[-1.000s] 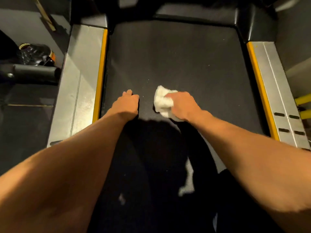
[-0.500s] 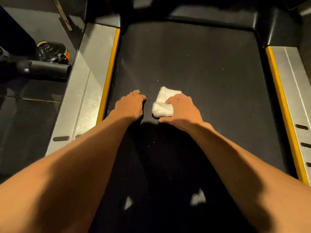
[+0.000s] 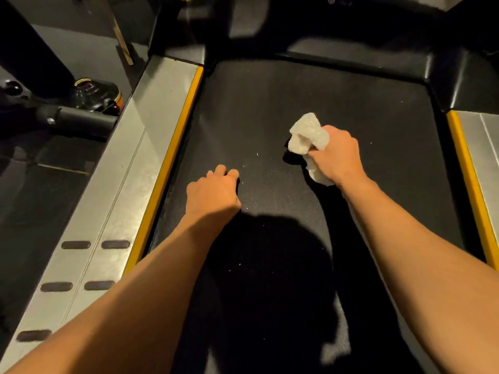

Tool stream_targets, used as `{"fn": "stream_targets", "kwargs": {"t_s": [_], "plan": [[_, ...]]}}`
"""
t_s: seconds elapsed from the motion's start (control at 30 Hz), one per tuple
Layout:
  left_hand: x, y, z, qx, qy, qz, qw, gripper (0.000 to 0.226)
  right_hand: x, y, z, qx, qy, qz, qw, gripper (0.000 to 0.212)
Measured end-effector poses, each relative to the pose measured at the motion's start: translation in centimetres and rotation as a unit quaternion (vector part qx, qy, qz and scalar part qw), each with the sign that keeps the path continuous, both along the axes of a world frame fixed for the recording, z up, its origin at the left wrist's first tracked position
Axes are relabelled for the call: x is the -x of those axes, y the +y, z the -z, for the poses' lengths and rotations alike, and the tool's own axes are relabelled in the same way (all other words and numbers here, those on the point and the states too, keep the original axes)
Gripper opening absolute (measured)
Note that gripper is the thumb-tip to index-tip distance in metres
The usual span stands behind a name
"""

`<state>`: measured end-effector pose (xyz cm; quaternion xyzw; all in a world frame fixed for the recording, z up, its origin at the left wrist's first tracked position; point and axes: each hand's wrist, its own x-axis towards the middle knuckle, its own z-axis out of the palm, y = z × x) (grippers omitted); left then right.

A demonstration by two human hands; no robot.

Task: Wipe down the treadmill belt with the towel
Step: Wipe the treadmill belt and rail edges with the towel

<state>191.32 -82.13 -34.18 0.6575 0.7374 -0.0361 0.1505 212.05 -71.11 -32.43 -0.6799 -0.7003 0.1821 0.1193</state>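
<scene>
White terry towel (image 3: pixel 307 133), crumpled into a lumpy wad, is clamped in the right hand (image 3: pixel 337 155) over the treadmill belt (image 3: pixel 270 98), right of centre & toward the front end. Fingers are curled tight round the cloth, w/ one puffy end sticking out past the knuckles at upper left and a smaller tail poking out under the heel of the palm. A dark shadow sits just under the wad; can't tell if the cloth touches the belt.

Left hand (image 3: pixel 213 193) rests on the belt nearer the camera & well apart from the towel. Its fingers are bent under and close together, holding nothing; the fingertips are hidden.

Belt is matte black w/ a fine woven grain, dotted w/ white specks (image 3: pixel 247 166) between the hands. A yellow strip (image 3: pixel 175 147) edges it on the left, beside a brushed silver side rail (image 3: pixel 129 168) w/ dark oval grip pads. A matching yellow strip and rail (image 3: pixel 483 147) run down the right. A glossy black motor cover (image 3: pixel 378 55) closes the front end. A black tube (image 3: pixel 81 121) lies on the floor at left.
</scene>
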Motion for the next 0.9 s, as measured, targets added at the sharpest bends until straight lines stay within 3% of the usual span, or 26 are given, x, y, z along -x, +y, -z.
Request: {"fn": "stream_targets", "kwargs": {"t_s": [0.1,0.17,0.23,0.27,0.33,0.4,0.5,0.57,0.67,0.77,0.83,0.9], "plan": [[-0.3,1.4,0.0,-0.023,0.043,0.02,0.999,0.036,1.9,-0.4,1.2,-0.007,-0.046,-0.041,0.998,0.023],[-0.3,2.3,-0.1,-0.039,0.048,0.02,0.998,0.036,3.9,-2.8,1.0,-0.003,-0.048,-0.137,0.989,0.036],[0.0,2.5,-0.2,-0.046,0.018,0.002,0.999,0.036,5.3,-5.4,0.7,0.031,-0.02,-0.245,0.969,0.029],[0.3,2.3,-0.1,-0.04,0.006,-0.008,0.999,0.038,5.4,-5.7,0.3,0.048,-0.015,-0.253,0.966,0.021],[1.2,1.7,0.1,-0.026,-0.009,-0.024,0.999,0.046,4.8,-3.3,-0.6,0.038,0.043,-0.16,0.986,0.01],[2.2,1.4,0.2,-0.043,-0.048,-0.053,0.997,0.043,3.6,0.6,-1.0,0.001,0.101,-0.055,0.993,0.014],[3.2,1.5,0.3,-0.066,-0.1,-0.077,0.99,0.034,4.5,2.3,-0.2,0.004,-0.025,-0.123,0.992,0.039],[3.5,1.7,0.4,-0.053,-0.103,-0.079,0.99,0.041,6.7,-0.9,0.2,0.029,-0.088,-0.221,0.971,0.042],[4.7,2.1,0.4,-0.034,-0.13,-0.081,0.988,0.049,7.8,-8.2,-0.7,0.161,-0.004,-0.352,0.922,0.034],[5.7,2.8,-0.1,0.001,-0.141,-0.059,0.988,0.049,6.7,-12.5,-2.6,0.252,0.084,-0.485,0.833,0.027],[5.3,3.1,-0.4,0.008,-0.11,-0.035,0.993,0.05,5.9,-10.3,-3.4,0.206,0.089,-0.457,0.861,0.019],[4.4,3.2,-0.4,-0.001,-0.06,-0.013,0.998,0.045,5.1,-6.4,-3.5,0.133,0.065,-0.325,0.934,0.019]]}}
